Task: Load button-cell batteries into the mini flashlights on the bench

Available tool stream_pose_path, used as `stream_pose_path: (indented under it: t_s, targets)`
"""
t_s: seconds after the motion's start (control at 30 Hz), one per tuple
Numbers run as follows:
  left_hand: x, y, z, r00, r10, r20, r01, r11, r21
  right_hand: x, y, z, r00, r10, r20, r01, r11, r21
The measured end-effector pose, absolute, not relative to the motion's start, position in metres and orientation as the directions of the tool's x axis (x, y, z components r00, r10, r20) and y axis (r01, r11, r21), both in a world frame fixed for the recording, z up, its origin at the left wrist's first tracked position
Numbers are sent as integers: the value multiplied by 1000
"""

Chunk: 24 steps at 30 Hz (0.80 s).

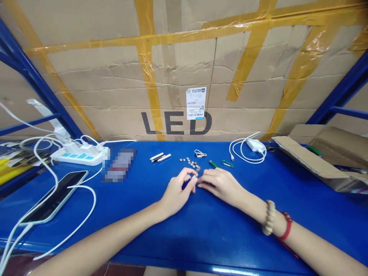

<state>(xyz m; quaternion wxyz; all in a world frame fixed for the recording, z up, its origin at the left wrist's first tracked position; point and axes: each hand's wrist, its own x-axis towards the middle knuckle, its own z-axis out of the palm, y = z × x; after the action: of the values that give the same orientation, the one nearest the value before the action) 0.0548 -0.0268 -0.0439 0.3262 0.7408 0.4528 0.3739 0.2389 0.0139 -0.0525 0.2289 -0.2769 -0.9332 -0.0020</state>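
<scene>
My left hand (178,190) is closed around a small blue tube (187,182) with a silver end, which looks like a mini flashlight body. Right beside it, my right hand (220,181) has its fingertips pinched together; anything they hold is hidden. Several silver button cells (193,165) lie scattered just beyond the hands. Farther left are silver and black tubes (164,157). A green tube (213,164) lies behind my right hand, near a green carabiner (227,163). A white carabiner (200,153) rests behind the cells.
On the blue table (218,237), a phone (56,197) with white cables and a power strip (80,155) occupy the left. A white charger (255,145) with coiled cable and an open cardboard box (319,165) stand at right. A large taped carton (115,88) rises behind.
</scene>
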Motion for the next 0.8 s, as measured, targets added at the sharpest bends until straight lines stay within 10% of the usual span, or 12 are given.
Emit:
stream_pose_path:
  t_s: [0.8]
  targets:
    - [55, -27, -44, 329, 908, 258, 424, -387, 819, 238, 14, -52, -740, 507, 441, 517, 849, -110]
